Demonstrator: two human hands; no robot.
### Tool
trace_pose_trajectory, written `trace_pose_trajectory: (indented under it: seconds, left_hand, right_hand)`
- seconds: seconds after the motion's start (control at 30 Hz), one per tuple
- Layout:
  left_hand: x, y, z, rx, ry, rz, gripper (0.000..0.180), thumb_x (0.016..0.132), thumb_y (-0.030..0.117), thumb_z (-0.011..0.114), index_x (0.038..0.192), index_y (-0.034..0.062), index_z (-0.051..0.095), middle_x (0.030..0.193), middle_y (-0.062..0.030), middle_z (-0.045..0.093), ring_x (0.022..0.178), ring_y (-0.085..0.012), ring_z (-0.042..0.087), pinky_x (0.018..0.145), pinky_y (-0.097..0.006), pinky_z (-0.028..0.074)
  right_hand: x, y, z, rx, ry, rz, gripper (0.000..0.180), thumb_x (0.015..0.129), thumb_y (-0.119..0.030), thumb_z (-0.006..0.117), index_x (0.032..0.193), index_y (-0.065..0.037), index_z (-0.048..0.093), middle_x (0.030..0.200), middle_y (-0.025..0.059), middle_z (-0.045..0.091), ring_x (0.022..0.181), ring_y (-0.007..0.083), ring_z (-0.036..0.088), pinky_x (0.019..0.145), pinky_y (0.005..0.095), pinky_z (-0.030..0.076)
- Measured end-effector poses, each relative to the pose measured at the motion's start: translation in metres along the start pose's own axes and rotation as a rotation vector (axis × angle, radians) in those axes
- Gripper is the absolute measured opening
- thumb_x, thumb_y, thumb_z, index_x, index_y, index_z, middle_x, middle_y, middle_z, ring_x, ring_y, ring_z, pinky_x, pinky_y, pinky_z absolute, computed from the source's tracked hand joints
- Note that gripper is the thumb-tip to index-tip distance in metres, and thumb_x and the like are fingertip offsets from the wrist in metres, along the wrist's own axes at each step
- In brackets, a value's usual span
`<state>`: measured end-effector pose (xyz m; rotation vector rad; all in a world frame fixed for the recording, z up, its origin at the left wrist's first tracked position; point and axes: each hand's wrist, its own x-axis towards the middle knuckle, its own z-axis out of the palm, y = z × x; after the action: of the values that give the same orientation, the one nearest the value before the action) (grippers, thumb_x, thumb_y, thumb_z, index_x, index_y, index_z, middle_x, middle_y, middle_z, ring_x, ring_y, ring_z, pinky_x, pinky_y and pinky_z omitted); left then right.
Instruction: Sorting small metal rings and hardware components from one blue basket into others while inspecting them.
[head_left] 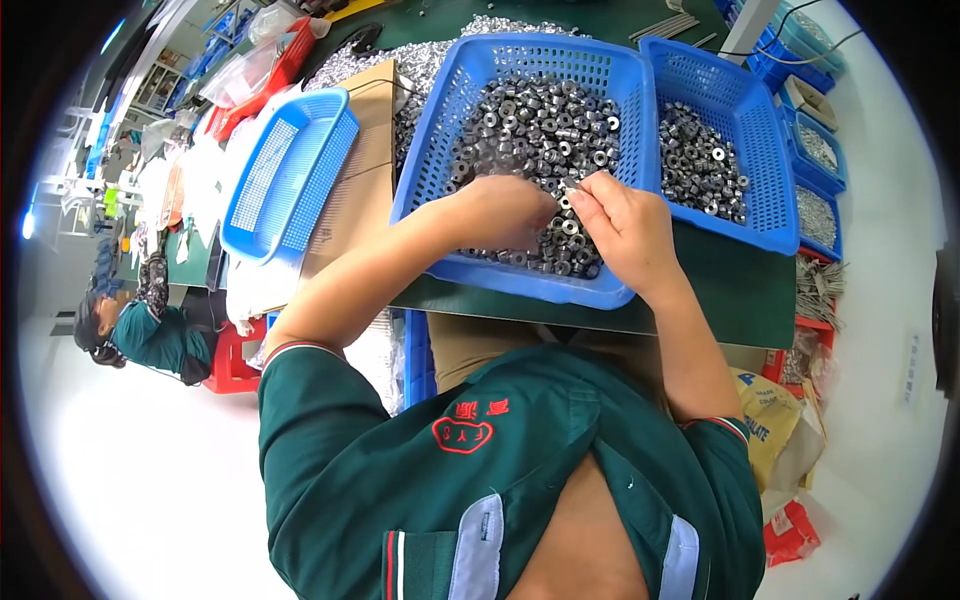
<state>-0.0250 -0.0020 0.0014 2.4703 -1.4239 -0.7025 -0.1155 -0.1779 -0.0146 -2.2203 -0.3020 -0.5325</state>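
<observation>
Grey at the tips: seems to pinch a small piece point(572, 184) between thumb and forefinger of the right hand point(632, 230), pressed close together. Curls the left hand point(505, 208) just beside it, blurred; cannot tell whether empty or loaded. Hovers over metal rings point(535, 125) heaped in the large blue basket point(540, 285). Apparently at the stage of handling single parts; calls next for a steady pinch above the heap. Farther out, shows a second blue basket point(745, 232) rightward, also loaded, and a lighter blue basket point(288, 178) leftward. Hidden: left fingertips, rings beneath both hands.
</observation>
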Motion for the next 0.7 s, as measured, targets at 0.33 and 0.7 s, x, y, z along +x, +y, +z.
trace_pose_trajectory:
  seconds: [0.33, 0.7]
  left_hand:
    - [0.003, -0.008, -0.03, -1.265, 0.129, 0.141, 0.024, 0.08, 0.002, 0.073, 0.099, 0.0037, 0.059, 0.083, -0.0014, 0.064, 0.073, -0.007, 0.06, 0.062, -0.02, 0.049]
    - [0.007, -0.016, -0.013, -1.199, 0.237, 0.118, 0.013, 0.083, 0.005, 0.073, 0.09, 0.0012, 0.063, 0.077, -0.0045, 0.067, 0.063, -0.0089, 0.062, 0.058, -0.022, 0.05]
  right_hand:
    - [-0.005, -0.003, -0.003, 0.209, 0.041, 0.133, 0.016, 0.093, -0.019, 0.056, 0.086, -0.005, 0.06, 0.063, 0.0134, 0.058, 0.054, 0.0307, 0.058, 0.049, 0.037, 0.042]
    - [0.0, -0.002, -0.001, -0.156, -0.008, -0.116, 0.018, 0.088, -0.017, 0.059, 0.076, -0.006, 0.052, 0.063, 0.0138, 0.056, 0.059, 0.0346, 0.058, 0.051, 0.0449, 0.042]
